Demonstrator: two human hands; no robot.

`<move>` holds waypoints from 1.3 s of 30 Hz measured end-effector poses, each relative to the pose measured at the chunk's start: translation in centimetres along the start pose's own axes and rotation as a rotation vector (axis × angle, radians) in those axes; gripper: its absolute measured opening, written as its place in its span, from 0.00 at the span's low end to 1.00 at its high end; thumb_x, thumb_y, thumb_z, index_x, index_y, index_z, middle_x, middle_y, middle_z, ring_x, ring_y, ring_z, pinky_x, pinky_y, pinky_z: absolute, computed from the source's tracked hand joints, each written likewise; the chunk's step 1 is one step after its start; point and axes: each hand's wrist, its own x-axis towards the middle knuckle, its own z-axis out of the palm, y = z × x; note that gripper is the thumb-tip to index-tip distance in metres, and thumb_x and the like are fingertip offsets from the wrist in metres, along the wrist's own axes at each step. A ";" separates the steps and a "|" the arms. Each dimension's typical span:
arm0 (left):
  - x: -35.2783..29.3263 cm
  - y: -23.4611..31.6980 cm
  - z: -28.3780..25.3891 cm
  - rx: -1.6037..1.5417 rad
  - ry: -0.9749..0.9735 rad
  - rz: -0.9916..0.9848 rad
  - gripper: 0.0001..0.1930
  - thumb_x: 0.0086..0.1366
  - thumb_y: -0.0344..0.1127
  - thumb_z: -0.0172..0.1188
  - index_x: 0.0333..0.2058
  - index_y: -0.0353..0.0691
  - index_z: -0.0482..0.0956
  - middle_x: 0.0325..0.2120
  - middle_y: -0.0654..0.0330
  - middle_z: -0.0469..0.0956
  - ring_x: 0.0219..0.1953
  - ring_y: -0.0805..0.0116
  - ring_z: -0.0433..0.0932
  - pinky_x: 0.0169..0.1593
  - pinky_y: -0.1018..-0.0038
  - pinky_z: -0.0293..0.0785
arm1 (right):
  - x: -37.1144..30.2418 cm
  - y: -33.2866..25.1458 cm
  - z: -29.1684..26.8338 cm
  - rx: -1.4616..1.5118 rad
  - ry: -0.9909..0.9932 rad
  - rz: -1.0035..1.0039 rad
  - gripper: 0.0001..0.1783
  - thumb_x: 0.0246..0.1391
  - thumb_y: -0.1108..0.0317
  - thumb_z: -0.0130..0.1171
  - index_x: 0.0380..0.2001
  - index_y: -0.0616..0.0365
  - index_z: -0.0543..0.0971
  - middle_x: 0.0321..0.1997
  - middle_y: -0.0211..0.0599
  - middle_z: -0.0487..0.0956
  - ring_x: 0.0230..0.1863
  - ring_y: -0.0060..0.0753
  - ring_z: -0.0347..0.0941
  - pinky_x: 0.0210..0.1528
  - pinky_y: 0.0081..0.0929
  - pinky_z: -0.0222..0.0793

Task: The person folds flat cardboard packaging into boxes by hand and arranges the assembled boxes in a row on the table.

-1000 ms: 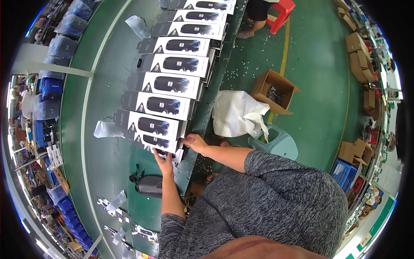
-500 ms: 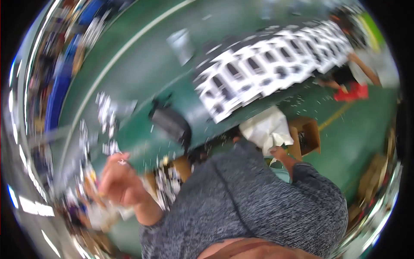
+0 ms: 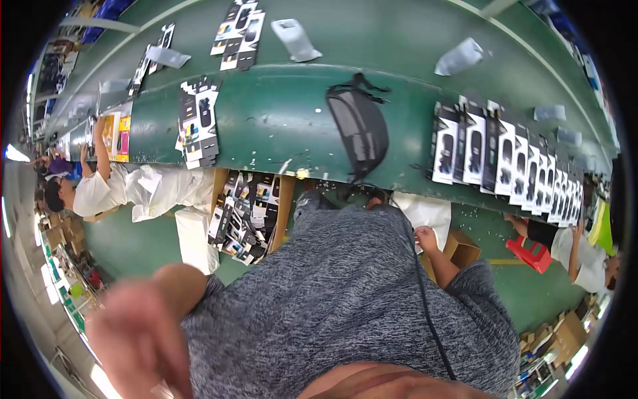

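The left hand is now lifted close to the camera, a large blur at the lower left, well away from the table; whether it is clenched or holds anything cannot be told. A second ago it was pressed with the other hand on the nearest black-and-white box at the table edge. The right hand has dropped beside the hip, just above an open cardboard carton on the floor; it looks loosely curled, and no object can be made out in it. The view has swung round, so the row of black-and-white boxes now lies at the right along the table, apart from both hands. Judging by this, the person has left the boxes and turned toward the carton. A black pouch hangs over the table edge straight ahead, and a bin of flat printed cartons sits below it. Another person in white sits at the left
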 end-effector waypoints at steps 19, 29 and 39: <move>-69.4 -18.3 -1.1 0.636 -0.838 -2.323 0.58 0.43 0.64 0.76 0.60 0.24 0.61 0.56 0.39 0.71 0.61 0.46 0.71 0.62 0.54 0.68 | -23.6 15.4 17.6 -0.031 0.074 0.055 0.08 0.63 0.71 0.54 0.40 0.64 0.79 0.38 0.36 0.81 0.40 0.28 0.75 0.45 0.25 0.69; -69.2 -20.0 -0.5 0.212 0.497 -2.373 0.21 0.49 0.27 0.77 0.41 0.28 0.80 0.36 0.55 0.83 0.36 0.66 0.79 0.45 0.68 0.76 | -22.0 -1.9 20.6 0.193 -0.038 0.026 0.09 0.66 0.69 0.55 0.43 0.63 0.78 0.38 0.31 0.80 0.39 0.23 0.73 0.44 0.24 0.69; -48.5 2.5 -14.2 0.196 0.383 -2.432 0.19 0.65 0.25 0.63 0.54 0.34 0.71 0.44 0.56 0.81 0.44 0.72 0.79 0.49 0.76 0.74 | -14.5 -9.0 18.3 0.224 -0.036 -0.083 0.07 0.66 0.69 0.54 0.41 0.61 0.77 0.36 0.30 0.79 0.37 0.22 0.72 0.41 0.24 0.69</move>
